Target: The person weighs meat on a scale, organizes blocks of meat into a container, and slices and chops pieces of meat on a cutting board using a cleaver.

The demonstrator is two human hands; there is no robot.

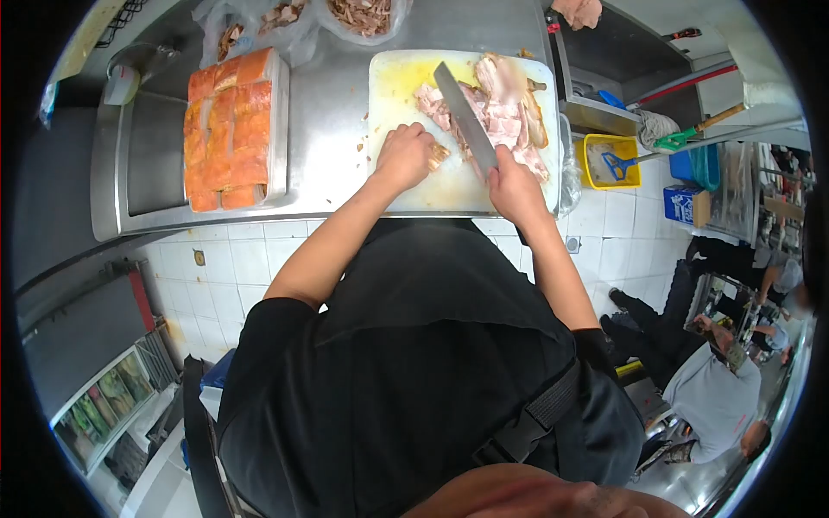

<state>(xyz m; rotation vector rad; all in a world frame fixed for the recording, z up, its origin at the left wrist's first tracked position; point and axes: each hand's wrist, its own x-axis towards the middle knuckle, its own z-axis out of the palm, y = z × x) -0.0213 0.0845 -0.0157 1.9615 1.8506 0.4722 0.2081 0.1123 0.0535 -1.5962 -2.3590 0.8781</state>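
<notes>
The person's right hand is holding a long, broad-bladed knife over the cutting board, its grip closing around the handle at the near end. The blade is slanting away from the person and toward the left, lying across the view of the sliced meat; whether its edge is touching the meat or the board cannot be told. The left hand is resting low on the board, left of the knife, its fingers curling beside a small browned piece; whether that grip is pinching the piece or only touching it cannot be told. The sliced meat, pale pink with browned parts, is spreading over the right half of the board, mostly right of the blade, with some lying left of it. Yellowish liquid is staining the board's far part, and small scraps are lying on the metal table just beside its left edge. Well apart to the left, a tray is carrying orange-brown slabs in close rows, next to a sink. Plastic bags holding cut meat are sitting at the table's far side. Beyond the board's right side, a yellow bin is standing lower down.
</notes>
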